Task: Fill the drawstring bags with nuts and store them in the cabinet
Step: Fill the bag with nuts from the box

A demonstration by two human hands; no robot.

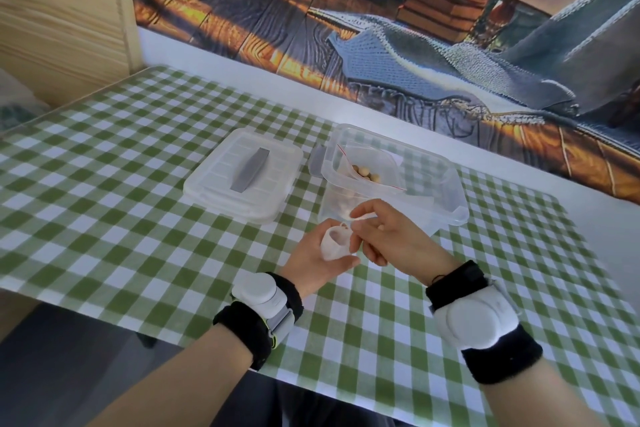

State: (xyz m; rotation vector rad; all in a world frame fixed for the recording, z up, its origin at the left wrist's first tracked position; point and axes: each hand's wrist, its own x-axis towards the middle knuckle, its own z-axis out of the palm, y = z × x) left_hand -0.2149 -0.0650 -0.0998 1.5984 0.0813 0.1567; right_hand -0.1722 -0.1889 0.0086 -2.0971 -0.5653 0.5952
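My left hand (313, 255) holds a small white drawstring bag (335, 242) with its mouth open, just above the checked tablecloth. My right hand (388, 236) is beside it and pinches the bag's white string (360, 217) between thumb and finger. Right behind the hands stands a clear plastic box (446, 184). Inside it lies a clear zip bag (374, 166) with several pale round nuts (365, 173).
The box's clear lid (214, 184) with a grey handle lies upside up to the left of the box. A light wooden cabinet (62, 10) stands at the far left. The green and white checked table (138, 149) ends at a wall with a printed backdrop.
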